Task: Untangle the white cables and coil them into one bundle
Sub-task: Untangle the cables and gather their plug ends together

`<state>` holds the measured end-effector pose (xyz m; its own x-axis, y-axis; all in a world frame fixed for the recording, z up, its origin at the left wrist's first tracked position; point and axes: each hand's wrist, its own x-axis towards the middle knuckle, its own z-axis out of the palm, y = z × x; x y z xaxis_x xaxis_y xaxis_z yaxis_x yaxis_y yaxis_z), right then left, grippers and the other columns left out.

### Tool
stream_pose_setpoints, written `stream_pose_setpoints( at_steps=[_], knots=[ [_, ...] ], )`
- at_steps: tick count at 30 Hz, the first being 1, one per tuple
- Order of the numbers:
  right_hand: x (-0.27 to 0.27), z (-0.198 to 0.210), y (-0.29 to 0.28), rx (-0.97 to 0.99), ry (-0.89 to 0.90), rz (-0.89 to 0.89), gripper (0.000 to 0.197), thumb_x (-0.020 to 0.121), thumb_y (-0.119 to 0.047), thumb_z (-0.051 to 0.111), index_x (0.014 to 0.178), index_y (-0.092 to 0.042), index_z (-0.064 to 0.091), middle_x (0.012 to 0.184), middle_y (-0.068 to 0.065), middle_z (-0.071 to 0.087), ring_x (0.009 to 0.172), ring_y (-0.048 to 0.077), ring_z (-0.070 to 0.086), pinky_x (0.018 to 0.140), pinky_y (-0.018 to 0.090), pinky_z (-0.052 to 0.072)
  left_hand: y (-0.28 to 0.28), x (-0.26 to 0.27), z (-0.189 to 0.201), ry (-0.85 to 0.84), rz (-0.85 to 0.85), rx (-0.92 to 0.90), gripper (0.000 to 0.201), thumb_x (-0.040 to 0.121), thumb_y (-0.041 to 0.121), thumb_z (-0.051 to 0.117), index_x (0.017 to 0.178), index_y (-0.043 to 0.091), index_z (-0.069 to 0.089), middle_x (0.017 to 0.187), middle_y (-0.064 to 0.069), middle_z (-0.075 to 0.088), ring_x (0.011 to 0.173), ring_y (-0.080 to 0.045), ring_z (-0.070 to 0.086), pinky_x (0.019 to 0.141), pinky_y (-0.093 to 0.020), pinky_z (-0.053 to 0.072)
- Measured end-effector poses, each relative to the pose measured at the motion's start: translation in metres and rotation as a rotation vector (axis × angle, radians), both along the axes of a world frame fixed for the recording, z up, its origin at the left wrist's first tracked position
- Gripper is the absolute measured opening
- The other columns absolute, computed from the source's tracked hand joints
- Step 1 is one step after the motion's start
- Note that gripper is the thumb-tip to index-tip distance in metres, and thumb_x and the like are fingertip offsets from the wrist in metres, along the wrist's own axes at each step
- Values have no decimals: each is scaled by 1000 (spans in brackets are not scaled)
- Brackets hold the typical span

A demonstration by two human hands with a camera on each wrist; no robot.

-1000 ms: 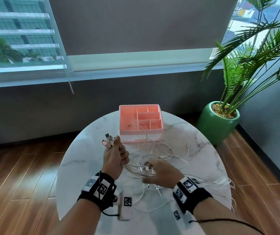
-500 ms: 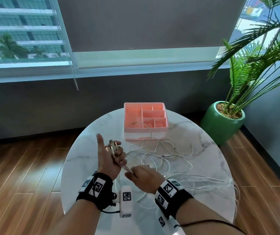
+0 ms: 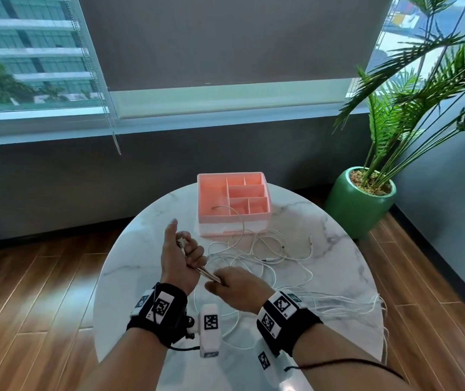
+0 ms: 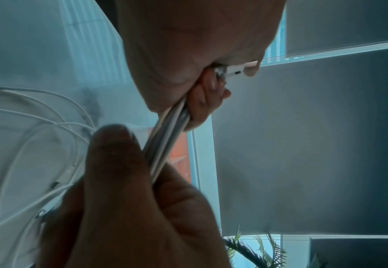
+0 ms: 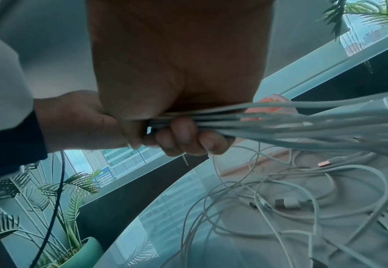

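Observation:
Several white cables (image 3: 256,249) lie in loose tangled loops on the round marble table (image 3: 146,266). My left hand (image 3: 186,256) is raised above the table, thumb pointing up, fingers curled round a bunch of cable ends. In the left wrist view a white plug (image 4: 234,69) shows at the fingertips (image 4: 207,101). My right hand (image 3: 232,285) grips the same strands (image 3: 207,273) just below the left hand. In the right wrist view its fingers (image 5: 183,136) wrap the cable bunch (image 5: 291,123), which fans out to the right toward the loops (image 5: 268,190) on the table.
A pink compartment organizer (image 3: 214,193) stands at the table's far side, with one cable running into it. Some strands (image 3: 378,306) hang over the table's right edge. A green plant pot (image 3: 358,204) stands on the wooden floor to the right. A USB plug (image 5: 288,202) lies among the loops.
My right hand left the pile on the table, came up to my left hand and took hold of the strands below it. My left thumb lifted.

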<state>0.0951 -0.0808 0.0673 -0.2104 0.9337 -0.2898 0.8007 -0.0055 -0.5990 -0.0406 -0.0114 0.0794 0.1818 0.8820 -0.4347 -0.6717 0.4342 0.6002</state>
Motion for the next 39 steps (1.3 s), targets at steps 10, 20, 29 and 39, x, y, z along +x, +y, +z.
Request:
stream_pose_setpoints(
  at_steps=[10, 20, 29, 39],
  knots=[
    [-8, 0, -8, 121, 99, -33, 42, 103, -45, 34, 83, -13, 52, 82, 9, 62, 77, 27, 57, 74, 46, 48, 0, 0, -3, -19, -1, -9, 39, 94, 50, 54, 76, 16, 49, 54, 3, 37, 40, -10, 29, 39, -23, 28],
    [-1, 16, 4, 258, 197, -129, 36, 106, -38, 37, 93, -14, 60, 81, 2, 61, 75, 21, 58, 69, 35, 45, -12, 3, -1, 79, -343, 147, 47, 89, 52, 56, 103, 7, 58, 87, -9, 64, 85, -21, 66, 82, -37, 50],
    [-2, 9, 4, 223, 163, -104, 35, 104, -39, 37, 88, -14, 56, 83, 11, 64, 79, 31, 60, 73, 44, 47, -10, 4, 6, 64, -348, 146, 29, 101, 30, 47, 98, 6, 64, 81, -6, 67, 87, -23, 70, 80, -35, 48],
    [20, -28, -15, 176, -90, -4, 42, 102, -52, 33, 90, -17, 52, 85, 11, 63, 75, 31, 58, 68, 41, 46, 3, -5, -4, 29, 16, -17, 33, 98, 15, 36, 65, 19, 38, 52, 3, 30, 42, -14, 29, 52, -29, 37]
  ],
)
